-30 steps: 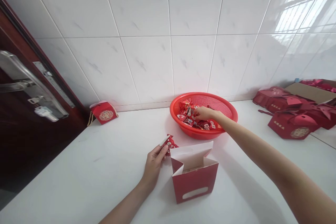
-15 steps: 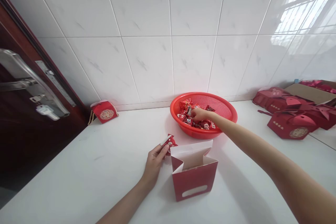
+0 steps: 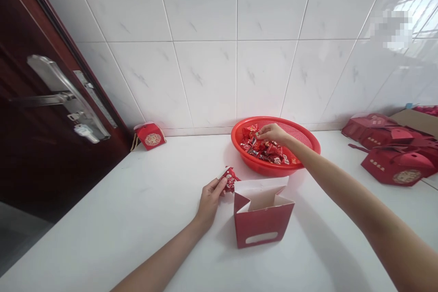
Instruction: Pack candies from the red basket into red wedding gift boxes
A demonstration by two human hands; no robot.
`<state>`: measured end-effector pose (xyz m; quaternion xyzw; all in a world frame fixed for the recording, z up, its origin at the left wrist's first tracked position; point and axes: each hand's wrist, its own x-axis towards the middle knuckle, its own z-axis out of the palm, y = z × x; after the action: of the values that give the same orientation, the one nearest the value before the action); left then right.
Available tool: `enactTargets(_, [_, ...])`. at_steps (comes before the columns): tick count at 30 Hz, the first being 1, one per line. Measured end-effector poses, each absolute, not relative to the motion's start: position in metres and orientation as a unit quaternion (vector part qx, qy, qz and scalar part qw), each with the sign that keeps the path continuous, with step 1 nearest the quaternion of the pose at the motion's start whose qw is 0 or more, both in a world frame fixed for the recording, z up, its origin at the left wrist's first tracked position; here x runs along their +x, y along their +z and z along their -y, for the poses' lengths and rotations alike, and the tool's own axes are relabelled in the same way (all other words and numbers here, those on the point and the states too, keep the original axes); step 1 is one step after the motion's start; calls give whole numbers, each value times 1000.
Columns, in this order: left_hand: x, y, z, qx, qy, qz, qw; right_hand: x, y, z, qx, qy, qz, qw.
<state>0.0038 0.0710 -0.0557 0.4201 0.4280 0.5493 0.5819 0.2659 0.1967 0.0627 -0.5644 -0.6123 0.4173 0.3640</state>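
hidden partly behind the thumb and fingers of the left hand (image 3: 209, 198): a red packet (image 3: 231, 178), held closed in the grip just beside the far-left corner of an upright open box (image 3: 265, 228). cannot tell whether to count one packet there or more. stretched over the basket (image 3: 260, 167) with the right hand (image 3: 273, 133), fingertips drawn together at the upper left of the wrapped sweets (image 3: 268, 149); too small to tell a grip from a touch. blocked in part by the right forearm: the basket's near-right rim. placed near the far edge of the worktop (image 3: 171, 210), right of its middle. shaded inside the open box, flaps raised, its floor out of sight behind the near wall. set at the far left corner, by the dark door (image 3: 30, 146): a small red box (image 3: 152, 139) with a cord. crowded toward the far right, overlapping: more red boxes (image 3: 398, 169), and behind them a cardboard carton (image 3: 415, 121) cut off by the view. blurred by pixel blocks: a patch of the tiled wall (image 3: 205, 77), upper right.
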Motion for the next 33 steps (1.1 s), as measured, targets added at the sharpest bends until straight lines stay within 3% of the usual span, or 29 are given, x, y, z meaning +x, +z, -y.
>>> enactTargets(6, [3,-61,-74,434,548,-423,576,243,72,-160,-464,488,539,506])
enactTargets(13, [5,-56,-75,411,566,-420,578,223,58,-110,-338,641,476,499])
enactTargets(20, [6,-53,-74,398,576,-406,587,234,56,-87,-312,628,413,581])
enactTargets(28, [7,-46,-74,371,589,-396,599,282,36,-39,-381,585,261,667])
enactTargets(33, [9,-37,-73,286,598,-379,646,323,1,18,-394,614,306,612])
